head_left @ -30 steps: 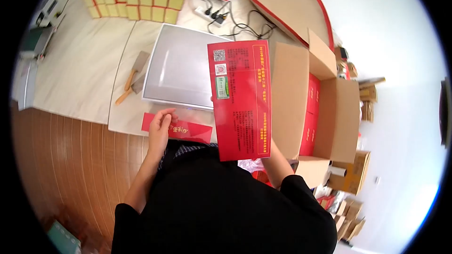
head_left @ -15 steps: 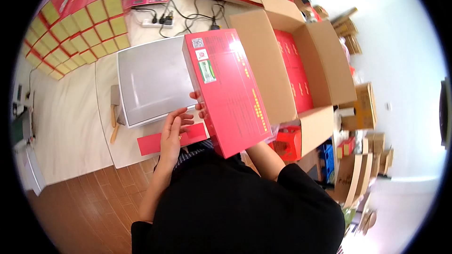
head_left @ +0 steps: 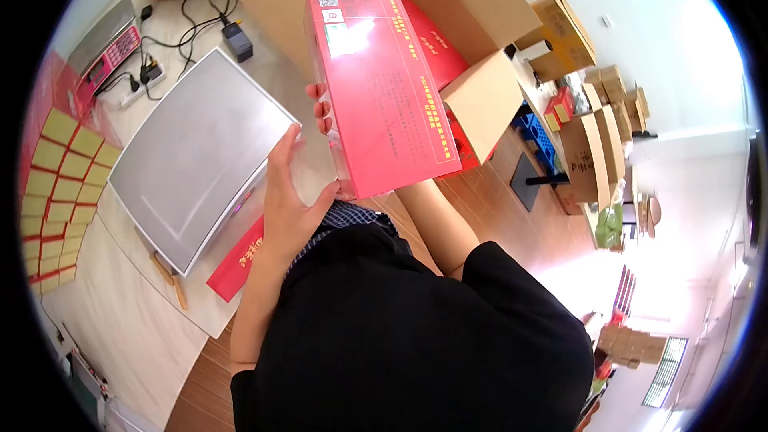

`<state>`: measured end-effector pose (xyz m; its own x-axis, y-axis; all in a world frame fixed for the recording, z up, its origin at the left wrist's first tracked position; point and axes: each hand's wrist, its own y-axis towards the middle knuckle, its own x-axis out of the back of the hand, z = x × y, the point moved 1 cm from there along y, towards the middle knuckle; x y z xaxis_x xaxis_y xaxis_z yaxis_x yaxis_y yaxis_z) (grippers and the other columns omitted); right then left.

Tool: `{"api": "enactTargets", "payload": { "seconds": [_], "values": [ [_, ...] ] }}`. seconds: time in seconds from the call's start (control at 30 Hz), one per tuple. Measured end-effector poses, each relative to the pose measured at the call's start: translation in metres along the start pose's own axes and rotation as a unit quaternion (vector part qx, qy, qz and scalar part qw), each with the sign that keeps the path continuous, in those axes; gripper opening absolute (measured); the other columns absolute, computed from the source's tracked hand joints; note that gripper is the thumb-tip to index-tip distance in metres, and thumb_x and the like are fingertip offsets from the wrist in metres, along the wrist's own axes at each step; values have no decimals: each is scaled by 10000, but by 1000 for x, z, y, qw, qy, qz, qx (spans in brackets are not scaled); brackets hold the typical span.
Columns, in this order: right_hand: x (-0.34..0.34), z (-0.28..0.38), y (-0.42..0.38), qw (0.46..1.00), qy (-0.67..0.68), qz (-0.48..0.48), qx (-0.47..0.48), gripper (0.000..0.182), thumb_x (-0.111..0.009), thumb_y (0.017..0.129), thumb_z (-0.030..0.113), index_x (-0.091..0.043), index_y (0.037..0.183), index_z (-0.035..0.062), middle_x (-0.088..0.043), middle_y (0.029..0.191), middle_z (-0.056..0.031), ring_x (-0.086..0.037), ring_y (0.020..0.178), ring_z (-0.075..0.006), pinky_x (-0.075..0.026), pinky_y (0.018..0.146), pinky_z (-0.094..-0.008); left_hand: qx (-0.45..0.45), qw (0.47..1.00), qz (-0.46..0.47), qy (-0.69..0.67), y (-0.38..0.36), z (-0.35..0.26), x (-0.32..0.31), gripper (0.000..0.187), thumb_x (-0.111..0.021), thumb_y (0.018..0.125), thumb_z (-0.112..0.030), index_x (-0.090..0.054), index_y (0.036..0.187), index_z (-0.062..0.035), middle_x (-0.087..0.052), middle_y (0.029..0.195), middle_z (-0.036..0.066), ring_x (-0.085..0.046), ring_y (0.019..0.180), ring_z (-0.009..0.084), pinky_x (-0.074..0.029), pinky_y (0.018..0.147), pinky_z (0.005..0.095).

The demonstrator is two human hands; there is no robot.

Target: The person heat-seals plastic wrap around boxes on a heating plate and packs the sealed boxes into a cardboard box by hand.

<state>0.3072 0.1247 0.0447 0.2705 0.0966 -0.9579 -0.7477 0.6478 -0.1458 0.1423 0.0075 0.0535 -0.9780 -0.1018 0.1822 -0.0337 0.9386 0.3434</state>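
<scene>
A flat red gift box with gold printing, a QR code and a shiny sticker is held up before me, its long side tilted. My right hand supports it from behind; only its fingertips show, curled round the left edge, while the palm is hidden. My left hand is open, thumb spread from the fingers, with the thumb tip at the box's lower left corner. Behind the box stands an open cardboard carton with red boxes inside.
Left on the table lies a grey flat-topped panel with a white rim, beside a red strip and wooden-handled tools. Red-and-yellow boxes are stacked far left. A pink scale and black cables lie behind.
My view has swung to the right. The red box has moved toward the carton and overlaps it more, still in my right hand. My left hand has risen to the box's lower corner, thumb spread.
</scene>
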Motion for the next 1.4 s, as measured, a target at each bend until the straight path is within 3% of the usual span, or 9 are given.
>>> {"api": "enactTargets", "payload": {
  "seconds": [0.07, 0.17, 0.3, 0.5, 0.6, 0.87, 1.2, 1.27, 1.4],
  "values": [
    [-13, -5, -11, 998, 13, -5, 59, 551, -497, 950, 353, -409, 1315, -51, -464, 1286, -243, -573, 1060, -314, -525, 892, -387, -70, 996, 16, 52, 18, 10, -11, 839, -711, 714, -41, -266, 1424, -85, -319, 1427, 201, -373, 1292, 343, -312, 1060, 460],
    [-24, -2, -24, 943, -215, -15, 255, 580, -529, 911, 452, -484, 1270, -2, -542, 1224, -194, -616, 979, -250, -543, 837, -377, -245, 951, 13, 186, 50, 11, -27, 925, -756, 671, -98, -237, 1436, -120, -268, 1465, 194, -338, 1314, 357, -281, 1077, 498],
    [-2, 33, -42, 939, -180, -59, 285, 590, -535, 902, 465, -489, 1268, 6, -553, 1211, -186, -619, 970, -244, -544, 830, -374, -271, 937, 55, 213, 75, 9, -45, 907, -760, 685, -115, -246, 1434, -122, -260, 1471, 196, -337, 1312, 367, -284, 1076, 503],
    [42, 120, -92, 946, -88, -93, 299, 604, -544, 888, 486, -497, 1266, 17, -568, 1192, -173, -624, 956, -234, -545, 819, -371, -177, 970, 80, 144, 96, 19, -78, 921, -758, 708, -67, -205, 1445, -72, -222, 1490, 209, -280, 1357, 376, -281, 1096, 441],
    [54, 146, -99, 944, -85, -107, 301, 611, -548, 882, 496, -500, 1264, 22, -576, 1182, -167, -627, 949, -229, -545, 814, -369, -227, 955, 106, 162, 121, 16, -100, 897, -732, 719, -17, -205, 1443, -58, -215, 1493, 209, -283, 1357, 370, -287, 1094, 433],
    [70, 240, -81, 947, -120, -104, 280, 629, -561, 863, 523, -510, 1260, 37, -597, 1156, -151, -633, 930, -216, -547, 801, -365, -74, 984, 95, 131, 141, 32, -116, 568, -528, 886, -73, -300, 1405, -26, -284, 1462, 166, -370, 1315, 314, -302, 1078, 404],
    [67, 352, -44, 886, -351, -222, 205, 697, -603, 782, 613, -547, 1239, 89, -655, 1062, -89, -648, 887, -196, -543, 763, -346, 74, 991, 23, 107, 92, 76, -90, 471, -518, 889, -57, -414, 1349, -43, -360, 1416, 149, -451, 1241, 301, -349, 1040, 392],
    [68, 339, -30, 888, -346, -297, 67, 688, -617, 775, 608, -563, 1219, 85, -644, 1094, -92, -643, 892, -199, -538, 780, -346, 174, 980, -19, 92, 72, 84, -80, 443, -508, 900, -60, -425, 1335, -36, -373, 1401, 136, -508, 1181, 271, -377, 1016, 391],
    [92, 317, -3, 871, -357, -329, -74, 623, -651, 788, 546, -585, 1186, 72, -641, 1107, -104, -633, 918, -191, -519, 828, -335, 220, 969, -60, 101, 45, 97, -64, 439, -500, 926, -100, -408, 1353, -50, -382, 1410, 115, -505, 1189, 257, -382, 1006, 387]
  ]
}}
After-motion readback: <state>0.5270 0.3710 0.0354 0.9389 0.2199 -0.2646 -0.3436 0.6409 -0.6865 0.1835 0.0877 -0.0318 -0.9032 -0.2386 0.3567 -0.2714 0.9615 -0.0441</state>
